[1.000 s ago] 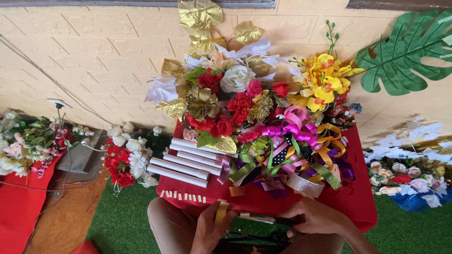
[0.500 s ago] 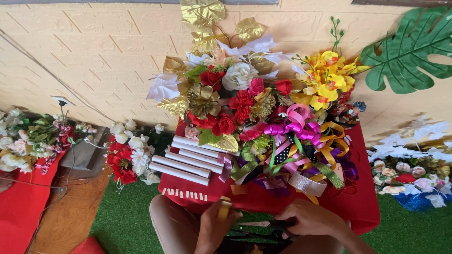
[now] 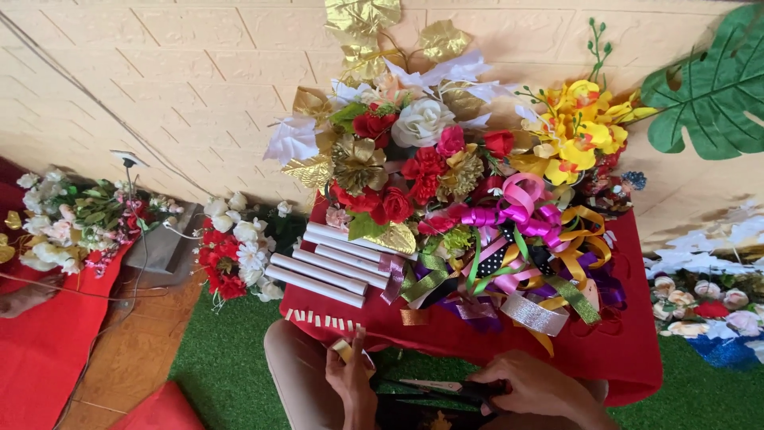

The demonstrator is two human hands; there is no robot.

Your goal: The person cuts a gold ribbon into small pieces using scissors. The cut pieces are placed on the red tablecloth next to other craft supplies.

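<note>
A small gold ribbon roll (image 3: pixel 344 350) is pinched in the left hand (image 3: pixel 350 384) while scissors (image 3: pixel 446 388) are gripped by the right hand (image 3: pixel 529 384); loose ribbons (image 3: pixel 509 271) and flowers (image 3: pixel 414 159) lie unassembled on the red table (image 3: pixel 637 350).

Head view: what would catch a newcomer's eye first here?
The heap of artificial flowers and curled ribbons in red, gold, yellow and pink, piled on the red-covered table at centre. Beside it, to the left, lie white rolled tubes. At the bottom edge, the left hand holds a small roll of gold ribbon, while the right hand grips dark scissors.
</note>
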